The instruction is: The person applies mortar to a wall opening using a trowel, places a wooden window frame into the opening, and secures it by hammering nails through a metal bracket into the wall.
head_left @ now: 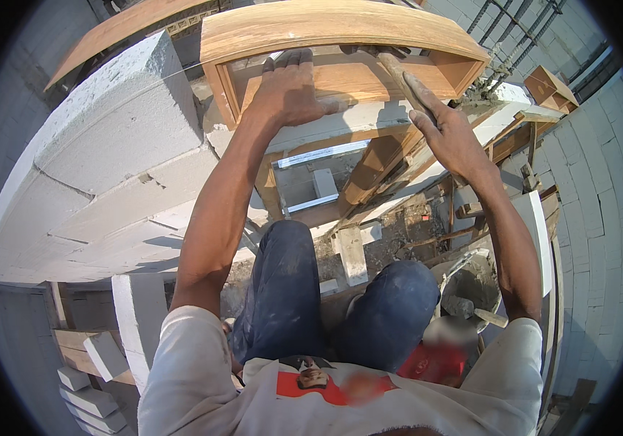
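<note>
A wooden box-like frame (340,33) lies across the top of a white block wall in front of me. My left hand (289,91) reaches into its opening, with fingers stretched out and thumb spread, pressing on its inner side near the left end. My right hand (453,138) is closed round the wooden handle of a hammer (402,76). The hammer's dark head lies inside the frame, close to the far board, and is partly shaded. Below the frame, a wooden-edged opening (326,174) shows in the wall.
Large white blocks (119,109) form a wall at the left. Steel rebar (518,29) stands at the far right. A bucket with grey mortar (471,283) sits below my right arm. Planks and rubble (427,225) lie below. Loose blocks (93,400) are stacked at the lower left.
</note>
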Available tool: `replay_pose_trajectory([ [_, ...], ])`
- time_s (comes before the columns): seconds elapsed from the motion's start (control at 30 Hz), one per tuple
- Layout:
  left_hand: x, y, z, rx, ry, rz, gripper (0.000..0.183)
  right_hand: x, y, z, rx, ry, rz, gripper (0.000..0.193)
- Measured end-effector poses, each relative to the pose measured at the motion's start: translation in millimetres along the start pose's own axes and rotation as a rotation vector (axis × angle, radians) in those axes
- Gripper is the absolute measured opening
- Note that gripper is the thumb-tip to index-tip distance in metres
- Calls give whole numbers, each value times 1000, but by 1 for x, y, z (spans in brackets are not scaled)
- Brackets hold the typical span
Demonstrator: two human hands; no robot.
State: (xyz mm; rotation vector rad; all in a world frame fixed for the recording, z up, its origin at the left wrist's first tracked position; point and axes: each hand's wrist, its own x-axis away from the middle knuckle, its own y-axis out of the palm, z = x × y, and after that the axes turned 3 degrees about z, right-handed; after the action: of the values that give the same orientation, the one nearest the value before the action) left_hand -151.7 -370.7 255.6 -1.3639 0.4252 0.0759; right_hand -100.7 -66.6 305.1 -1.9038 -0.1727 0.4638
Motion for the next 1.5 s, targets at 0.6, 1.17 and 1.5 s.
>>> replay_pose_trajectory([
  [0.6, 4, -19, 0, 234, -119, -228, 118, -17, -7, -18, 70, -99, -134, 64],
  [1.17, 14, -2, -4, 67, -40, 93, 122, -14, -14, -32, 82, -162, -90, 61],
  [1.5, 8, -11, 12, 35, -95, -33, 115, -11, -12, -10, 253, -11, -218, 65],
])
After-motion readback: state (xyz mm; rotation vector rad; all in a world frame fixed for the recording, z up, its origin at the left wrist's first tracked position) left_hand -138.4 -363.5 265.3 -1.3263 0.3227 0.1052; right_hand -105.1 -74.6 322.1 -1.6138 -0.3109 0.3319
